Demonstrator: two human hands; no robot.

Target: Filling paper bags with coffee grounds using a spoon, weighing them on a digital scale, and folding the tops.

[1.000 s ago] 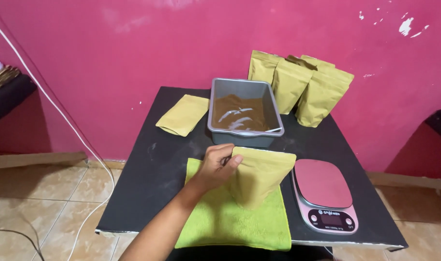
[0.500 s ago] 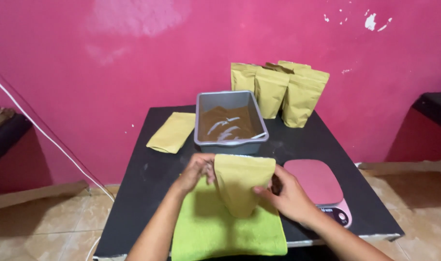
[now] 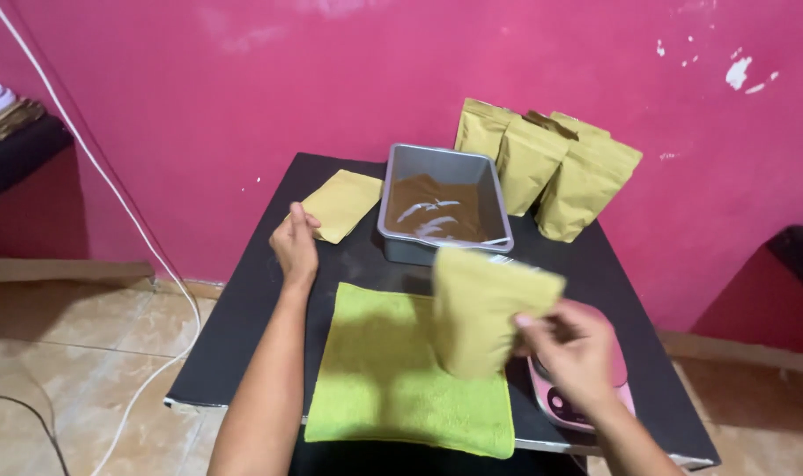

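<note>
Two hands are out over the black table (image 3: 243, 353): my right hand (image 3: 573, 348) pinches a tan paper pouch (image 3: 481, 308) by its right edge, holding it upright above the green towel (image 3: 384, 370), just left of the pink scale (image 3: 586, 405). My left hand (image 3: 296, 247) rests loosely curled, holding nothing, touching the flat pouch (image 3: 341, 204) at far left. I judge the held pouch light, flimsy and easily creased; its stiffer side seam looks like the best hold.

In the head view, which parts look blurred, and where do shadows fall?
Head view: the right hand and its pouch are motion-blurred; the left hand, near the flat pouches, is sharper. The pouch shadows the green towel. Light is soft, with glints in the tray.
</note>
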